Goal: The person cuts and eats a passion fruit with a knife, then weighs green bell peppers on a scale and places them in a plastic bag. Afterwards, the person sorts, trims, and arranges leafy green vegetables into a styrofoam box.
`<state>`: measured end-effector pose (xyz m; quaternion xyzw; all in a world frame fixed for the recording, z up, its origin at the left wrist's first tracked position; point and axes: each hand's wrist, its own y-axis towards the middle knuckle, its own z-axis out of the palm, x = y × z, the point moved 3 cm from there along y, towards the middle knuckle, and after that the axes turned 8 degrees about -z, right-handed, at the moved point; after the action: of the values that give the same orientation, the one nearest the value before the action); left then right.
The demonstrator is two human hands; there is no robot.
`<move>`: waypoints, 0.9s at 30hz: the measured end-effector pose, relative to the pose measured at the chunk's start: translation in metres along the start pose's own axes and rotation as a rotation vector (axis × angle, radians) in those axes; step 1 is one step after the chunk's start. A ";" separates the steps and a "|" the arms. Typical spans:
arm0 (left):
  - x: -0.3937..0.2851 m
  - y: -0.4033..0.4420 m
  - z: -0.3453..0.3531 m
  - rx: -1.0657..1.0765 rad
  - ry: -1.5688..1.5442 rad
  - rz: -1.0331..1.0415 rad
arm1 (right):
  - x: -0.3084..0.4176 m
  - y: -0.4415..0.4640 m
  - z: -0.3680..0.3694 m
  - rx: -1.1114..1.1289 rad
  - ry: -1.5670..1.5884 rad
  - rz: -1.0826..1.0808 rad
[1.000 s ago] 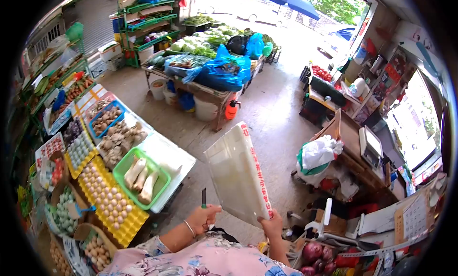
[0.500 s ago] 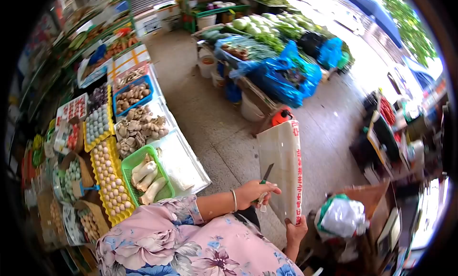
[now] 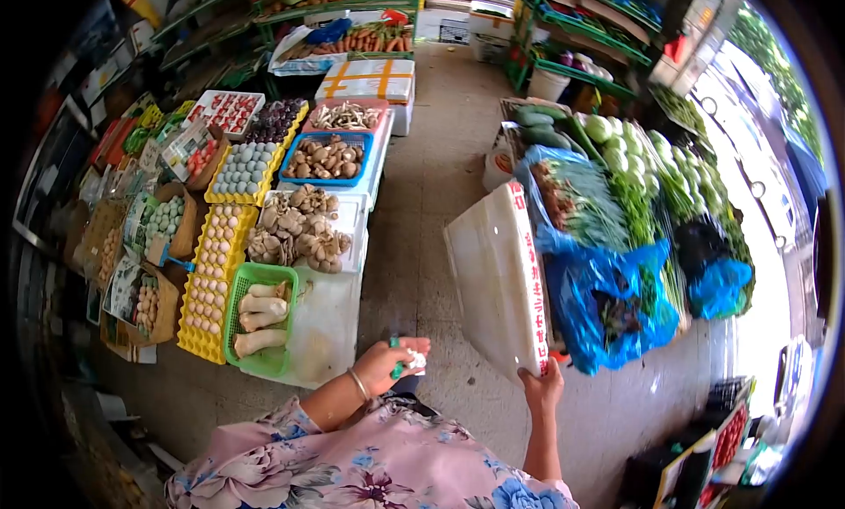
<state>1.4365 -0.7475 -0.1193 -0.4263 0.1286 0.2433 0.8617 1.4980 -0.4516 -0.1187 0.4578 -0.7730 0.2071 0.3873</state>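
Observation:
My left hand (image 3: 385, 366) is closed around a green-handled knife (image 3: 395, 354), whose blade I cannot make out here. A small crumpled white piece (image 3: 415, 362) shows at the same fingers. Gripping the lower corner of a flat white box (image 3: 493, 289) is my right hand (image 3: 542, 384). Red characters run down the box's narrow side, and it is held tilted above the floor. A green basket (image 3: 291, 329) with thick pale mushrooms (image 3: 262, 320) stands on the stall to the left of my left hand.
On the left stall lie oyster mushrooms (image 3: 304, 227), a blue tray (image 3: 363, 168) of brown mushrooms and yellow egg trays (image 3: 211, 271). To the right, beyond the box, are blue plastic bags (image 3: 598, 302) and piled green vegetables (image 3: 629, 197). An aisle floor (image 3: 414, 201) runs between the stalls.
The view has swung left toward the aisle and left stall. The box, still in my right hand, now stands further from my left hand. The knife blade has gone from sight.

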 end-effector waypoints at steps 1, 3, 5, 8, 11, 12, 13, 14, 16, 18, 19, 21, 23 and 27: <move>-0.008 0.012 -0.007 -0.029 -0.056 0.014 | 0.006 0.027 0.014 0.009 0.020 -0.020; -0.032 0.036 -0.016 -0.113 -0.112 0.062 | 0.016 0.077 0.049 0.015 0.176 -0.061; -0.069 0.063 -0.019 -0.157 -0.116 0.103 | 0.028 0.119 0.081 0.019 0.217 -0.059; -0.137 0.118 -0.017 -0.152 -0.163 0.129 | 0.056 0.188 0.117 0.022 0.154 -0.080; -0.223 0.154 0.019 -0.031 -0.095 0.172 | 0.073 0.263 0.144 0.027 0.319 -0.023; -0.248 0.166 0.030 0.003 -0.056 0.192 | 0.076 0.288 0.150 0.041 0.285 -0.017; -0.273 0.178 0.041 0.036 -0.047 0.204 | 0.090 0.308 0.155 0.040 0.444 0.005; -0.297 0.190 0.050 0.032 -0.035 0.196 | 0.092 0.330 0.160 0.045 0.446 0.031; -0.338 0.220 0.070 0.099 -0.068 0.157 | 0.103 0.371 0.171 0.018 0.513 0.013; -0.375 0.254 0.082 0.127 -0.076 0.137 | 0.113 0.411 0.183 -0.004 0.536 0.018; -0.396 0.270 0.089 0.141 -0.088 0.135 | 0.116 0.434 0.189 -0.017 0.563 0.004; -0.431 0.308 0.096 0.149 -0.106 0.148 | 0.111 0.486 0.205 -0.024 0.552 0.014; -0.467 0.348 0.098 0.119 -0.113 0.126 | 0.105 0.544 0.222 -0.010 0.550 0.026; -0.537 0.414 0.089 -0.021 -0.156 0.167 | 0.125 0.666 0.251 0.065 0.495 0.092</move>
<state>0.7637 -0.6286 -0.1134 -0.4027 0.0936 0.3483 0.8413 0.7820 -0.3599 -0.1515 0.3696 -0.6678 0.3551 0.5398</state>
